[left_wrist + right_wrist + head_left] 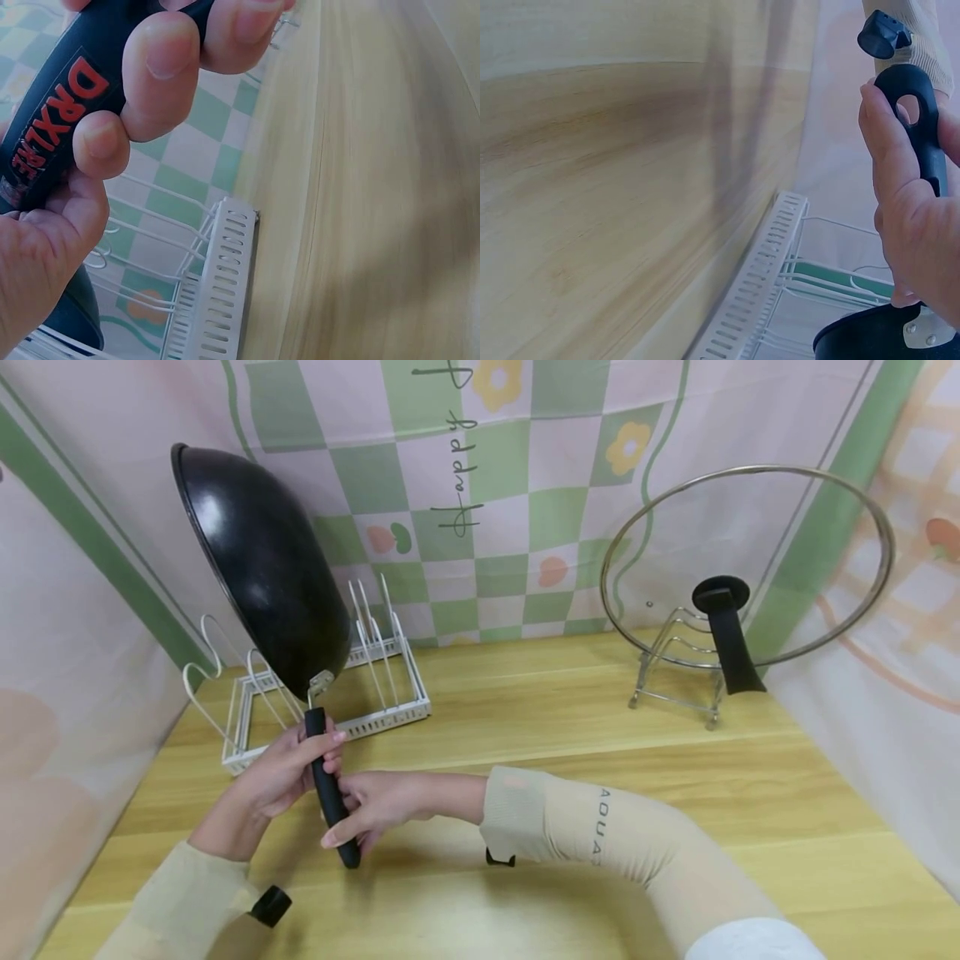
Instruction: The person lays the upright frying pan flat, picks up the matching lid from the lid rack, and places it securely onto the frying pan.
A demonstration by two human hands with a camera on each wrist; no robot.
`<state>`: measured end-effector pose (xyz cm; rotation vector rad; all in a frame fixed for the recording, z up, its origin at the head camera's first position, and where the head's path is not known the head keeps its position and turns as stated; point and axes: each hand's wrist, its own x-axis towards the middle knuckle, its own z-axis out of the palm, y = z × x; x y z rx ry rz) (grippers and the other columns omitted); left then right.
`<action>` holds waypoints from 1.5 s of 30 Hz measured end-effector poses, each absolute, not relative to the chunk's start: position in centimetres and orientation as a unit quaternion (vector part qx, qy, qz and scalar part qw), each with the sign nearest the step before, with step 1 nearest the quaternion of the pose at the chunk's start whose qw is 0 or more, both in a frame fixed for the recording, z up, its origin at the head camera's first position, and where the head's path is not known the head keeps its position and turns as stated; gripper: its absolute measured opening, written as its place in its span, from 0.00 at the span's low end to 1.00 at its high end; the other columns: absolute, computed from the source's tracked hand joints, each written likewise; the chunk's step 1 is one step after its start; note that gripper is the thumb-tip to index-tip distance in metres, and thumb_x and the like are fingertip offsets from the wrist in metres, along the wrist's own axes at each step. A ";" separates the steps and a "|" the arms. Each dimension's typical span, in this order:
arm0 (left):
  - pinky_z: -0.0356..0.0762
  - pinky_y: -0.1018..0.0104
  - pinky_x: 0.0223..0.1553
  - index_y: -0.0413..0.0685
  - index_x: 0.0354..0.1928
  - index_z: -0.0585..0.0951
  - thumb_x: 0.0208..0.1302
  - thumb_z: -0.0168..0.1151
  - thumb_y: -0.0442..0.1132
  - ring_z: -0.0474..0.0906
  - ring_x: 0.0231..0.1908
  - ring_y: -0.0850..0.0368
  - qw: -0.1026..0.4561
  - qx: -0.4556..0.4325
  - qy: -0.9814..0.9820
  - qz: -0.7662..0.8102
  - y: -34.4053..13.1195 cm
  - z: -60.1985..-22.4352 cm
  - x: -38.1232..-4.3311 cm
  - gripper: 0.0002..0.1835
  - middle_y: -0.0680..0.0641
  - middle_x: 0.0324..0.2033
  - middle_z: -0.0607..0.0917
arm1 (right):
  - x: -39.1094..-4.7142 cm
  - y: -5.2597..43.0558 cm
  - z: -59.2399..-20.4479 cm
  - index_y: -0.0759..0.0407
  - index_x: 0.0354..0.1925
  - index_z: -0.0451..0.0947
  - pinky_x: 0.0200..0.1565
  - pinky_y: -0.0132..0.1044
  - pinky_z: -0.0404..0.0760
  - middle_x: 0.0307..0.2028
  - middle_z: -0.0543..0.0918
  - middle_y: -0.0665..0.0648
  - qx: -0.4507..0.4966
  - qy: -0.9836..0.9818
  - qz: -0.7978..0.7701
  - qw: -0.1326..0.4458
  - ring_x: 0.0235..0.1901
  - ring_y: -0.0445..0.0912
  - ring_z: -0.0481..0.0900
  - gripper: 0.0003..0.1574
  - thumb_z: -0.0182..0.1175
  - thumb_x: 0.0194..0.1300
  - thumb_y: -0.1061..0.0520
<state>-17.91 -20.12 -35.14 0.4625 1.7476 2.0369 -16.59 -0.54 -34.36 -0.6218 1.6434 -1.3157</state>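
Note:
A black wok (262,560) stands tilted on its side over the white wire rack (382,720), its rounded underside facing right. Its black handle (327,785) slants down toward the front. My left hand (296,764) grips the handle's upper part, near the metal bracket. Lower down, my right hand (378,806) holds the handle close to its end. Red lettering shows on the handle (56,112) between the left fingers in the left wrist view. In the right wrist view, a hanging hole pierces the handle's end (922,142). Whether the wok's weight rests on the rack cannot be told.
On the right, a glass lid (750,560) with a black knob handle leans upright in a small metal wire stand (678,693). Both stand on a wooden tabletop (510,702). A checked green and white cloth (495,518) hangs behind.

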 end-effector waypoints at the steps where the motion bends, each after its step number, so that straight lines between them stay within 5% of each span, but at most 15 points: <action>1: 0.77 0.72 0.30 0.47 0.41 0.68 0.80 0.48 0.33 0.74 0.25 0.67 0.206 0.165 0.629 0.731 -20.1 -35.1 -17.9 0.05 0.57 0.24 0.76 | -16.6 -0.5 -34.3 0.64 0.50 0.67 0.40 0.41 0.87 0.39 0.83 0.58 -0.253 0.667 -0.533 0.455 0.38 0.51 0.86 0.15 0.62 0.71 0.68; 45: 0.77 0.73 0.26 0.41 0.40 0.64 0.77 0.50 0.32 0.74 0.23 0.66 0.156 0.161 0.640 0.735 -18.0 -33.1 -17.4 0.06 0.56 0.23 0.75 | -16.9 1.3 -32.6 0.66 0.51 0.66 0.42 0.39 0.87 0.41 0.80 0.57 -0.297 0.656 -0.528 0.451 0.37 0.46 0.85 0.16 0.61 0.71 0.69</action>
